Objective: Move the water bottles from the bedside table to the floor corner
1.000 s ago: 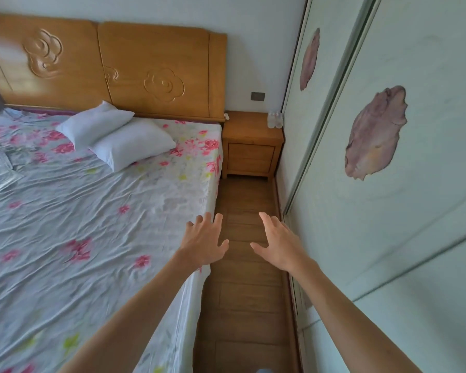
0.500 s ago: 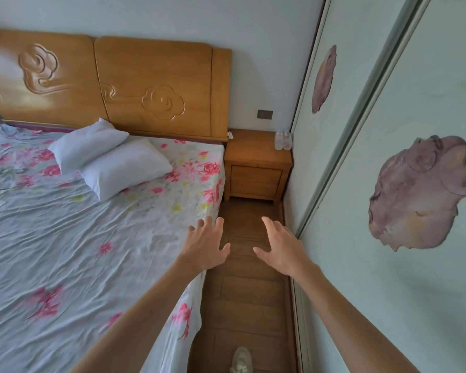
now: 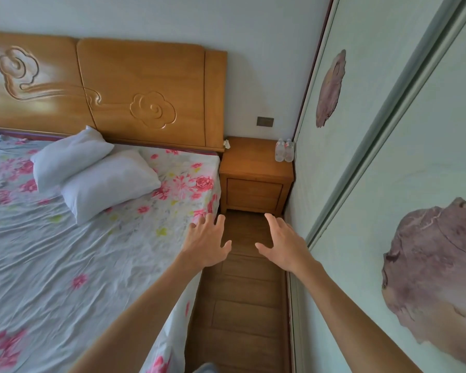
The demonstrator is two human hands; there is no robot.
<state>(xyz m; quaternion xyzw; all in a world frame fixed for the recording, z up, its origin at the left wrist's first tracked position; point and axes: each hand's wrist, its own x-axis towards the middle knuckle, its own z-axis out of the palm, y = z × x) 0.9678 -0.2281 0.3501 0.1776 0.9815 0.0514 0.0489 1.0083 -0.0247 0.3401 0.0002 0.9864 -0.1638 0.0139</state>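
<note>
Two clear water bottles (image 3: 284, 150) with red labels stand side by side at the back right corner of the wooden bedside table (image 3: 250, 162), against the wardrobe. My left hand (image 3: 206, 242) is stretched forward over the bed's edge, fingers spread, holding nothing. My right hand (image 3: 283, 243) reaches forward over the floor strip, fingers straight, also holding nothing. Both hands are well short of the table and the bottles.
A narrow wooden floor strip (image 3: 242, 300) runs between the bed (image 3: 92, 251) with its flowered sheet and the sliding wardrobe doors (image 3: 388, 184). Two white pillows (image 3: 97, 173) lie by the carved headboard (image 3: 145, 98). A small white item (image 3: 226, 143) sits at the table's back left.
The view has moved forward along the aisle, so the bedside table and bottles look closer and larger. Both hands stay outstretched and open.
</note>
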